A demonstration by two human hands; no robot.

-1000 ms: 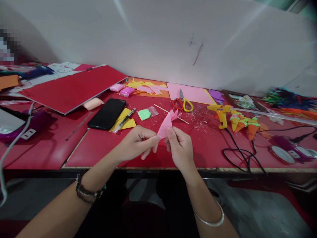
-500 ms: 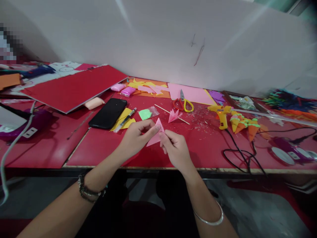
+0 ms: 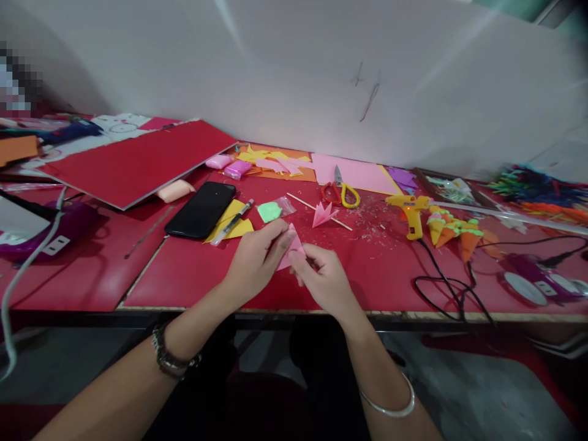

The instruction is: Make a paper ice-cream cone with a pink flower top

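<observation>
A folded piece of pink paper (image 3: 296, 242) is held between both hands above the near part of the red table. My left hand (image 3: 258, 252) is closed on its left side, thumb pressed near the top point. On the lower right, my right hand (image 3: 324, 275) pinches the same paper; part of the paper is hidden behind the fingers. Just beyond lies a pink folded paper shape (image 3: 323, 214) with several points, touching a thin wooden stick (image 3: 301, 201). A bag of green clay (image 3: 270, 211) rests past my left hand.
Scissors (image 3: 340, 191) with red and yellow handles lie behind the stick. Left are a black phone (image 3: 201, 211) and a pen (image 3: 235, 220) on yellow paper. A yellow glue gun (image 3: 412, 215), its black cable (image 3: 436, 294) and orange paper cones (image 3: 468, 239) lie right. A red board (image 3: 142, 159) leans back left.
My left hand has shifted slightly, its fingers covering more of the pink paper. The paper's lower left part shows less. My right hand has moved a little left along the paper.
</observation>
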